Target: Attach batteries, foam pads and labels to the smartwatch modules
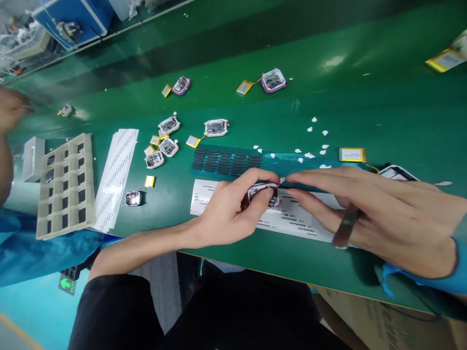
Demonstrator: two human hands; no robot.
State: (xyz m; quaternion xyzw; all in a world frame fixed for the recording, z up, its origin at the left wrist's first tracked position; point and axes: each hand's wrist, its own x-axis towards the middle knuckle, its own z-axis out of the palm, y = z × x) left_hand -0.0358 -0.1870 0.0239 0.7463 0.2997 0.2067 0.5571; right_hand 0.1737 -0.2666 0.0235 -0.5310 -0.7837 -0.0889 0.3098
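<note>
Long glossy green workbench, white light glare on top. Blue boxy case past far edge, upper left. Pale turquoise floor lower left, yellow stripe, dark sign with green arrow. Brown cardboard box under bench, lower right.

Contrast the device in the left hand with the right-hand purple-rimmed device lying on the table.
The left hand grips the held device; the far device lies untouched on the green table. A thumb partly covers the held device; the far device's inside shows unobstructed. Both casings are open, with inner parts exposed.
</note>
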